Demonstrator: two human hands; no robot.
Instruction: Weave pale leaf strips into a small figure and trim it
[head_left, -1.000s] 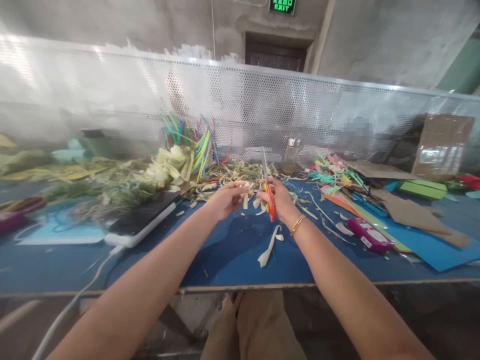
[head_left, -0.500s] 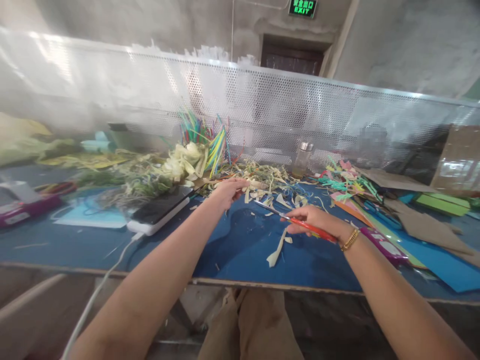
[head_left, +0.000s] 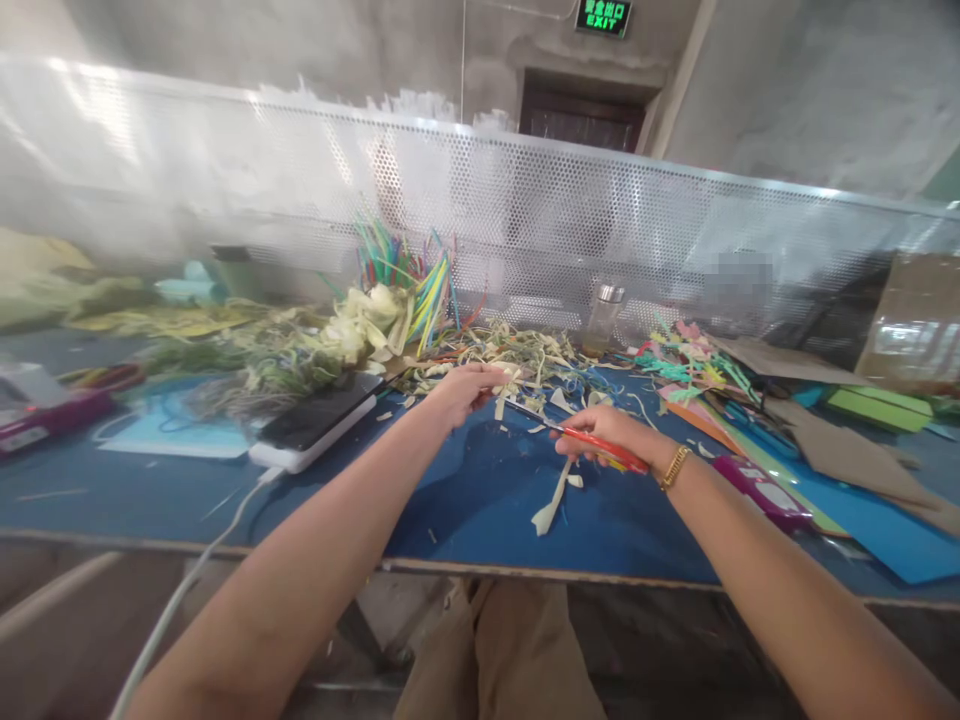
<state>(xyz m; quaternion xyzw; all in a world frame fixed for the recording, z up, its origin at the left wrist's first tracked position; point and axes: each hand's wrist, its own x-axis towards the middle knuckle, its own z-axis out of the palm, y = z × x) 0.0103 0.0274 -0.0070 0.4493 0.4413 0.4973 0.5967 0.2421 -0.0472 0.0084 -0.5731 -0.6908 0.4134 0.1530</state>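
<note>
My right hand (head_left: 600,435) is closed round a pair of scissors (head_left: 611,450) with red handles, the blades pointing left toward my other hand. Fingers pinched, my left hand (head_left: 466,390) has a pale cream scrap (head_left: 511,376) at its fingertips, just above the scissor tips. Behind both hands lies a heap of cream and grey-green scraps (head_left: 529,350). A longer pale strip (head_left: 553,505) rests on the blue tabletop (head_left: 480,500) below my right hand.
At left are a black-topped white device (head_left: 319,420) with a cable and a light-blue sheet (head_left: 176,435). Coloured stems (head_left: 431,300) and a glass bottle (head_left: 604,320) stand along the perforated screen (head_left: 570,220). Rightward lie a purple device (head_left: 761,492) and coloured sheets (head_left: 892,530).
My left hand has shifted slightly right and its fingers have closed on the pale scrap. My right hand has moved a little left with the scissors.
</note>
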